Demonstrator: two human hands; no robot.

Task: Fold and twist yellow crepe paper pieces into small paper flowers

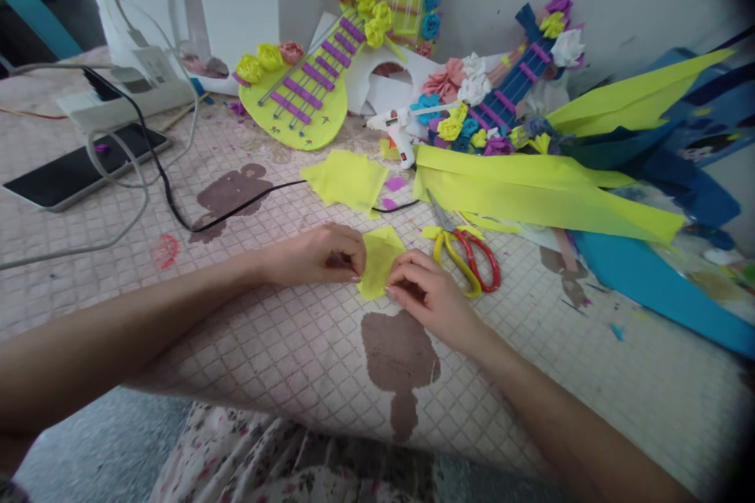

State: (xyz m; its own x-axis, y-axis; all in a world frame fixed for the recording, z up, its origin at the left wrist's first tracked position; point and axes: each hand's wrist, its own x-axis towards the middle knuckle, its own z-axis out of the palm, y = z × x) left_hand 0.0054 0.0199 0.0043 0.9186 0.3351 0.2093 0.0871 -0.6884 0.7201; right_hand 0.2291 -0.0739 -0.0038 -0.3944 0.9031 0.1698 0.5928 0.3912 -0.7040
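Observation:
A small piece of thin yellow paper (381,259) is stretched between my two hands, just above the patterned cloth. My left hand (330,253) pinches its left edge, fingers curled. At its right edge, my right hand (428,291) pinches the lower corner between thumb and fingers. Scissors (465,255) with one yellow and one red handle lie just beyond my right hand, blades pointing away. Behind the held piece rests a loose stack of cut yellow pieces (347,179). Long yellow paper strips (543,189) spread to the right of it.
A white glue gun (396,130) stands behind the stack, near a yellow paper guitar (307,106) and a blue one (513,86) with paper flowers. To the left are a phone (82,165), a power strip (127,98) and cables. A blue sheet (661,287) lies right.

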